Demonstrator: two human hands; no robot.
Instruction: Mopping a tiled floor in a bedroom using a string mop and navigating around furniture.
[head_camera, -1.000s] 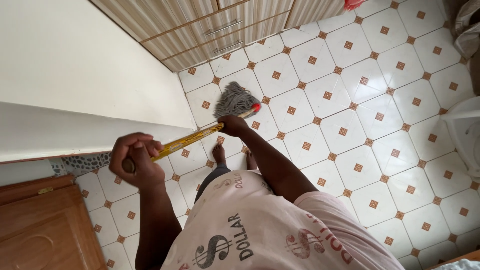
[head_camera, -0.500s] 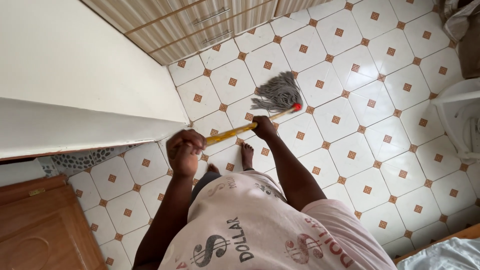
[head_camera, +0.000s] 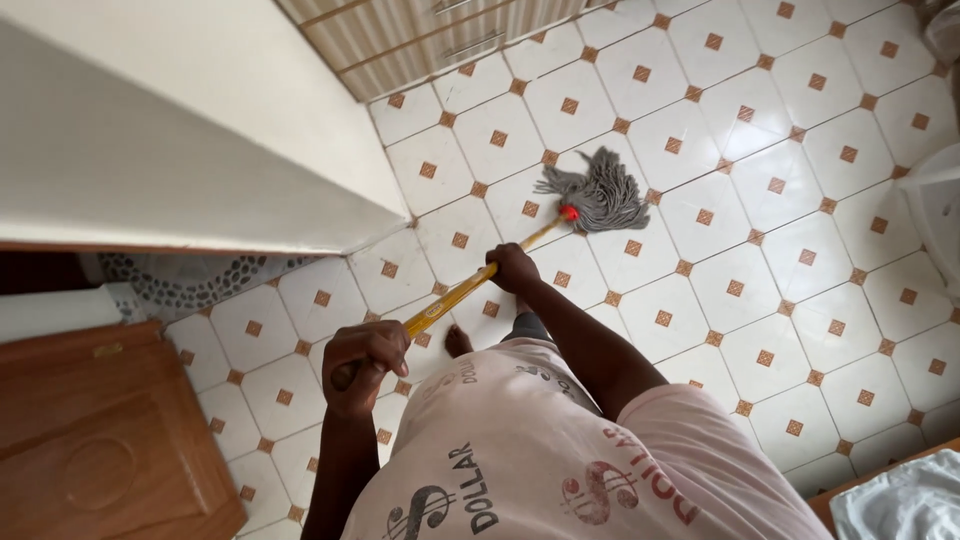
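Since half a second ago your mop head (head_camera: 603, 195) has swung a little right across the tiled floor (head_camera: 790, 250), still near the wall corner.

Your left hand (head_camera: 365, 362) is clenched round the top end of the yellow mop handle (head_camera: 450, 298); your right hand (head_camera: 512, 268) grasps it lower down. Grey strands lie spread flat on the tiles, just past the red collar (head_camera: 569, 212). One bare foot (head_camera: 458, 341) shows under the handle, and a wooden door (head_camera: 100, 440) stands at lower left.
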